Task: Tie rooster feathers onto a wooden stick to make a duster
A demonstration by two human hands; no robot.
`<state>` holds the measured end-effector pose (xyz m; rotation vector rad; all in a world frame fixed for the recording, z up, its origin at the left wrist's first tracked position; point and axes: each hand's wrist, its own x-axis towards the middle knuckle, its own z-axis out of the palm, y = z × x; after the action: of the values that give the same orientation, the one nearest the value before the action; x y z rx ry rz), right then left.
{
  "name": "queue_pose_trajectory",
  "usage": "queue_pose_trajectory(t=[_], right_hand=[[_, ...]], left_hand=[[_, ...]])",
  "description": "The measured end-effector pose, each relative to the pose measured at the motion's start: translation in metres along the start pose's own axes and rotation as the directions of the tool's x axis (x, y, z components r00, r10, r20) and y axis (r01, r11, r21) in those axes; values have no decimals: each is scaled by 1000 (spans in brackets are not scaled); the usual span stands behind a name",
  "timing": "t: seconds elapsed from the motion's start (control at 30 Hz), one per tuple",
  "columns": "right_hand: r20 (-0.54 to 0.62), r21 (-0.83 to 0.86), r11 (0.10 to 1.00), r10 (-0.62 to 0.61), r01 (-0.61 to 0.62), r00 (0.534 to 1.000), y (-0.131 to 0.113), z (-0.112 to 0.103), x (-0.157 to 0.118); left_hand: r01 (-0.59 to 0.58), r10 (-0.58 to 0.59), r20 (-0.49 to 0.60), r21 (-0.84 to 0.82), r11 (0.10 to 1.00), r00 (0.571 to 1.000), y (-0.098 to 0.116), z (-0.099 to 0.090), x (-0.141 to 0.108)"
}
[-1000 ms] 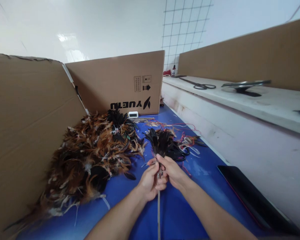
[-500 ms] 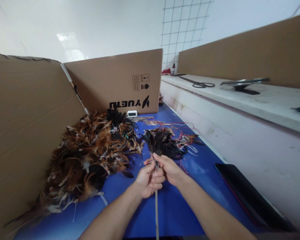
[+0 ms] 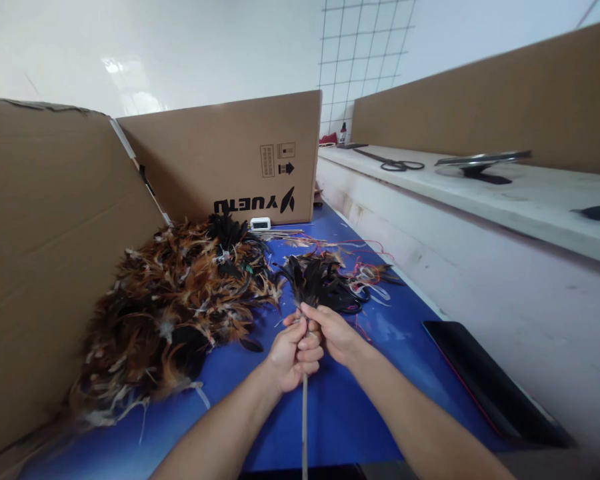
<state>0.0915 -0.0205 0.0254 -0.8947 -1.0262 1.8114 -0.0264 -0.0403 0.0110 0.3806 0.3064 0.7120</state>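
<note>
Here, our left hand curls tight round a thin stick aimed at the near edge of the blue bench, our right hand pinching the dark feathers near its far end.

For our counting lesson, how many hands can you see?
2: the left hand is wrapped around the stick; the right hand is at the base of the black feathers.
</note>
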Motion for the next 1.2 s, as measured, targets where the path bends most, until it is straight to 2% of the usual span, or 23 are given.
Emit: queue_pose_trajectory(t=[0.17,0.27,0.43,0.6,0.8,0.97,1.2], right_hand=[[-54,28,999,36,-34,998,1,-1,1],[-76,48,998,30,-26,997,0,-3,1],[21,65,996,53,-55,998,-2,-7,-1],[70,50,997,50,-53,996,-1,-7,-1],[30,58,998,-2,0,1000,-2,-3,-1],[-21,8,1000,-15,15,1000,-1,-2,0],[-81,-74,993,-98,92,992,-1,-3,0]], left_hand=[[-12,11,-28,-49,999,1000,-1,6,-1],[-6,5,-10,-55,998,1000,0,7,-2],[7,-7,34,-1,1000,999,0,5,-2],[-38,37,-9,-13,999,999,-2,5,-1],[-41,41,-26,1,999,999,-1,4,-1],[-67,77,-97,105,992,992,1,5,0],[-92,123,-134,218,971,983,2,10,-1]])
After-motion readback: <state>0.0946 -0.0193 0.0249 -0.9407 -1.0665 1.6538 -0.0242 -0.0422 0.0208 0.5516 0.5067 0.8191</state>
